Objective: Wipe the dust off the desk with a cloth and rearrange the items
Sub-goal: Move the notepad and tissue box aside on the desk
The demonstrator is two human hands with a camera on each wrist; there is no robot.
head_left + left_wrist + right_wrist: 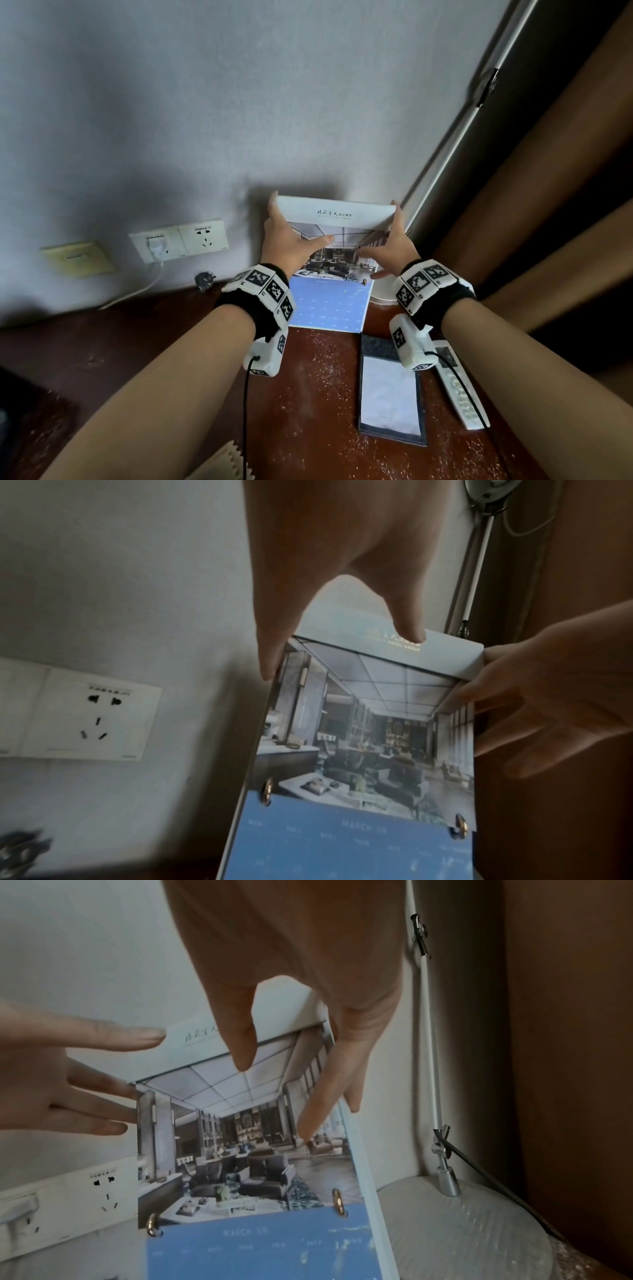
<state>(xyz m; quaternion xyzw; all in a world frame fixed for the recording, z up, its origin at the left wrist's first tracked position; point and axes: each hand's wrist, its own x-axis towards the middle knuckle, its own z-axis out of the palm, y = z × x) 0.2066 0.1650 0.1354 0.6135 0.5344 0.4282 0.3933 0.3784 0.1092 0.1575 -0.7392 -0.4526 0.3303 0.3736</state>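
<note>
A desk calendar [334, 240] with an interior photo above a blue month sheet stands tilted at the back of the dusty brown desk [308, 394], close to the wall. My left hand [294, 229] grips its upper left edge, thumb on the front and fingers behind. My right hand [382, 233] grips the upper right edge the same way. The left wrist view shows the calendar [369, 737] with my thumb on its white top strip. In the right wrist view the calendar [240, 1150] has my thumb and a finger on its face. No cloth is in either hand.
A notepad in a dark holder [390, 390] and a white remote [459, 387] lie right of centre. The round lamp base [462, 1231] sits just right of the calendar. Wall sockets [202, 236] with a plugged charger are at left, and a loose plug [205, 280] lies below. A brown curtain [548, 171] hangs at right.
</note>
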